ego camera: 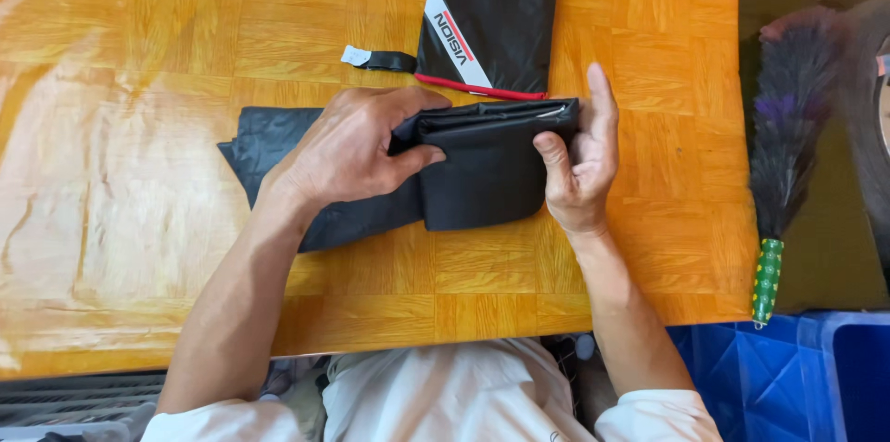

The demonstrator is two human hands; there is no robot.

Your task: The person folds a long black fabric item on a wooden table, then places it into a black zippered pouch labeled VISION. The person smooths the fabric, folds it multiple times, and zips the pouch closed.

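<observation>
A folded black fabric piece (pixel 482 168), thin and slightly shiny like a nylon garment or bag, lies in the middle of the glossy orange-brown wooden table (pixel 139 173). The left hand (pixel 348 150) is clamped on its left end, thumb on top and fingers wrapped over the upper edge of the fold. The right hand (pixel 579 159) grips its right end, the thumb pressed on the front face and the fingers behind the edge, with the forefinger pointing straight up. Between the two hands the upper edge stands slightly raised off the table, and thin layered edges show at the top right corner. More of the same black fabric spreads flat to the left, under the left wrist.

Just beyond the fold, touching or nearly touching its top edge, lies a flat black fabric pouch (pixel 487 20) with a white diagonal stripe and red trim along its lower edge. Whether anything is inside the pouch cannot be told. A short black strap with a white tag (pixel 380 59) lies just beside the pouch on its left.

Off the table's right edge, a dark purple feather duster with a green dotted handle (pixel 783 154) rests upright. A blue plastic crate (pixel 797 377) sits at the lower right; its contents are not visible.
</observation>
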